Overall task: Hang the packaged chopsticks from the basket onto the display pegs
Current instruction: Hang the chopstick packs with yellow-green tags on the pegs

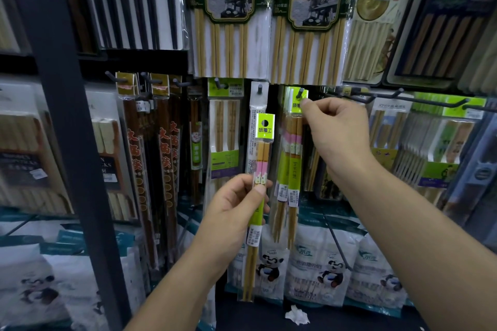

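Observation:
My left hand (236,207) grips a slim clear pack of wooden chopsticks (259,196) with a green header card and a round hang hole, held upright in front of the display. My right hand (336,129) pinches the green header of another matching pack (293,158) that hangs on a dark peg (300,93); a few like packs hang behind it. The pack in my left hand is off any peg, just left of that one. The basket is out of view.
To the left, another peg (259,88) holds a white-headed pack. Large chopstick packs (228,13) hang above, red-lettered dark packs (150,158) at left, long bare pegs (382,97) at right. A dark steel upright (67,115) stands on the left. Panda-printed bags (322,269) sit below.

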The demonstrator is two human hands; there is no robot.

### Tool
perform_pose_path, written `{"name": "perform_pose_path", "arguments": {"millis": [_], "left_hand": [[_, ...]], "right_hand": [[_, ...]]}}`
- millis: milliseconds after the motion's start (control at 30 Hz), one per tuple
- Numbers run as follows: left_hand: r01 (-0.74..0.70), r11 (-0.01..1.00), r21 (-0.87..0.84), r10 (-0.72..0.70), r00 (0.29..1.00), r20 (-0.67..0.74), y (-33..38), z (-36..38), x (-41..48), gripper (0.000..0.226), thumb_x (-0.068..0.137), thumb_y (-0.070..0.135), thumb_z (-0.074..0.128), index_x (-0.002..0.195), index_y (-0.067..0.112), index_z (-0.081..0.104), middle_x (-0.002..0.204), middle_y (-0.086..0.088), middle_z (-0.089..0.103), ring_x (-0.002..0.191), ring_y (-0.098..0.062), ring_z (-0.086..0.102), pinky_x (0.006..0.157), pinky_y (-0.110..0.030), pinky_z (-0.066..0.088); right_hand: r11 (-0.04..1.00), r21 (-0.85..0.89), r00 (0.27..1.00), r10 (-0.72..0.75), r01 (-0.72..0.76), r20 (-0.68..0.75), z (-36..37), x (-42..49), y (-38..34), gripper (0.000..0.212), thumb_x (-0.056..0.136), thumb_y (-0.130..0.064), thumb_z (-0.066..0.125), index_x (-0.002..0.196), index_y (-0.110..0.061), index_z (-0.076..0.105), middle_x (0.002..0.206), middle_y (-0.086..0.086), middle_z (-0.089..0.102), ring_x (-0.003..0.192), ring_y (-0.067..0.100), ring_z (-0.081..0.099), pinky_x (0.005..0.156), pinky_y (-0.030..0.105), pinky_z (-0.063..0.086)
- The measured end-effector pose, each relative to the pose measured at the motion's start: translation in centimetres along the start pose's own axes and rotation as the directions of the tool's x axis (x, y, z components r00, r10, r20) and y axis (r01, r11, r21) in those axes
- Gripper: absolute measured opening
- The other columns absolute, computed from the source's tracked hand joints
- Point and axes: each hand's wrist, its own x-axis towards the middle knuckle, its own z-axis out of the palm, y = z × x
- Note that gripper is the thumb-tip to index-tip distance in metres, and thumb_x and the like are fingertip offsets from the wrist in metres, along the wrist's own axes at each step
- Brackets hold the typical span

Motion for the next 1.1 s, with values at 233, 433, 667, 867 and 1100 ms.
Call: {"name": "perform_pose_path", "arguments": {"millis": [233, 433, 667, 867, 1100], "left_hand": [[-0.038, 0.999, 0.021, 0.038, 0.999, -0.030, -0.1, 0.2, 0.1, 0.026, 0.091, 0.030, 0.065, 0.113, 0.019, 0.074, 0.088, 0.003, 0.071, 0.087, -0.008, 0.068, 0.076, -0.015, 0.052], [-0.122, 0.988, 0.089, 0.121, 0.992, 0.016, 1.4, 1.4, 1.1, 0.021, 0.100, 0.008, 0.062, 0.105, 0.025, 0.073, 0.086, 0.015, 0.073, 0.086, -0.007, 0.069, 0.079, -0.017, 0.054], [-0.166, 0.964, 0.207, 0.170, 0.985, -0.002, 3.4, 3.1, 3.5, 0.025, 0.099, 0.009, 0.064, 0.103, 0.032, 0.072, 0.091, 0.006, 0.075, 0.086, -0.005, 0.067, 0.083, -0.019, 0.056], [-0.133, 0.940, 0.313, 0.151, 0.988, -0.036, 3.0, 3.3, 4.4, 0.022, 0.100, 0.019, 0.066, 0.121, 0.021, 0.070, 0.107, -0.020, 0.070, 0.100, -0.032, 0.065, 0.088, -0.043, 0.058], [-0.196, 0.768, 0.610, 0.244, 0.970, 0.005, 2.8, 3.2, 4.4, 0.015, 0.098, 0.032, 0.066, 0.112, 0.027, 0.061, 0.084, 0.005, 0.061, 0.076, -0.011, 0.058, 0.068, -0.031, 0.054]], "right_hand": [[0.999, -0.027, 0.999, -0.038, 0.037, -0.007, -0.7, -1.8, 0.6, 0.018, 0.093, -0.031, 0.070, 0.077, -0.023, 0.070, 0.063, -0.015, 0.063, 0.059, -0.005, 0.055, 0.059, 0.014, 0.045], [0.989, 0.130, 0.973, -0.092, 0.065, 0.210, -1.3, -3.4, -0.2, 0.020, 0.098, -0.026, 0.066, 0.081, -0.020, 0.075, 0.074, -0.005, 0.073, 0.063, -0.006, 0.060, 0.061, 0.010, 0.047], [0.987, 0.157, 0.986, -0.066, 0.042, 0.154, -1.5, -0.9, -1.0, 0.021, 0.095, -0.021, 0.069, 0.075, -0.020, 0.071, 0.057, -0.017, 0.062, 0.055, -0.005, 0.054, 0.057, 0.010, 0.044], [0.991, 0.130, 0.996, -0.009, -0.002, 0.088, -0.8, 0.2, -0.4, 0.028, 0.095, -0.023, 0.067, 0.067, -0.021, 0.068, 0.057, -0.014, 0.060, 0.054, -0.002, 0.052, 0.059, 0.013, 0.045], [0.998, 0.044, 0.995, -0.053, 0.050, 0.079, -0.5, 0.5, 0.6, 0.025, 0.094, -0.027, 0.068, 0.071, -0.020, 0.070, 0.066, -0.011, 0.066, 0.062, -0.003, 0.058, 0.068, 0.023, 0.047]]}}
